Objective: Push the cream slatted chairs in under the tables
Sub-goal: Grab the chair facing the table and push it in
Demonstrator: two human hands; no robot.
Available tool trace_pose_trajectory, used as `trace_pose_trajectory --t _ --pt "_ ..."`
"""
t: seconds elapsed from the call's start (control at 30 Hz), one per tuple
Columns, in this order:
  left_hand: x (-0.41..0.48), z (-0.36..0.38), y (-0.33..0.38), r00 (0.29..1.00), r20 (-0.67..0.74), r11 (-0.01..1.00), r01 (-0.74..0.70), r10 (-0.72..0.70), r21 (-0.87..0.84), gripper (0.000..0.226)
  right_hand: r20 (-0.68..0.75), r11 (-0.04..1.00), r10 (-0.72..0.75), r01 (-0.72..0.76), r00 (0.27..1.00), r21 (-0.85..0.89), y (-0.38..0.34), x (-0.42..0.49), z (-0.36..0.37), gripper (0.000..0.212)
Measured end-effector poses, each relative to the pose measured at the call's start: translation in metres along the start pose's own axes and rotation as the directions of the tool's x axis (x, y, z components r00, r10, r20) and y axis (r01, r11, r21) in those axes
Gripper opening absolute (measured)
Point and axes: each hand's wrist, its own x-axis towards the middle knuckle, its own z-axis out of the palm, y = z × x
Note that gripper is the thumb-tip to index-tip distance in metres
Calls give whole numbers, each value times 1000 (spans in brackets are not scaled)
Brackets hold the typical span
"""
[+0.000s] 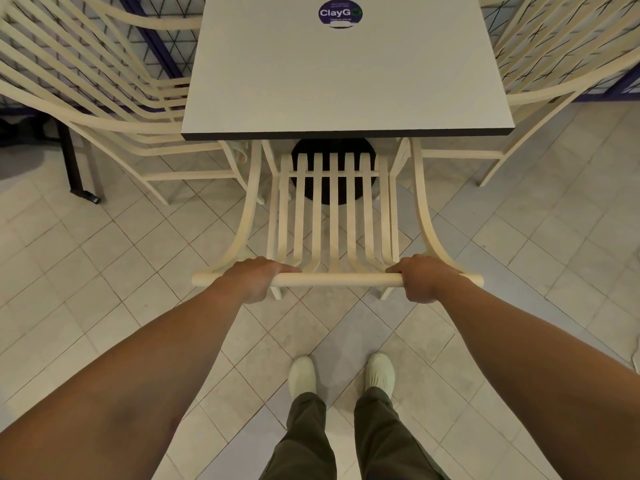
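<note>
The left grip (254,280) is curled over the top rail (336,279) of the cream slatted chair (332,209), fingers wrapped over the far side of the rail near its left end. The right grip (420,278) holds the same rail near its right end in the same way, knuckles up, fingers closed round the bar. Both arms reach forward and down to it.

The chair faces away from the person. The front of its seat sits under the near edge of the grey surface (346,81), while the rest of the seat and the back stand out over the tiled floor (104,271). Through the seat slats shows the black round base (308,147) of the surface's pedestal.

A round purple sticker (340,12) lies near the far edge of the surface. A second cream chair (86,81) stands at its left side and a third (554,64) at its right. Below the rail, the person's pale shoes (302,374) stand on the tiles.
</note>
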Motion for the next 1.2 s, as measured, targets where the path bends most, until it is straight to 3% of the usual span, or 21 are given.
trace_pose_trajectory --t 1.2 --pt "-2 4 16 1000 -21 1000 -8 8 -19 86 -20 999 4 -5 1000 -37 14 -9 1 58"
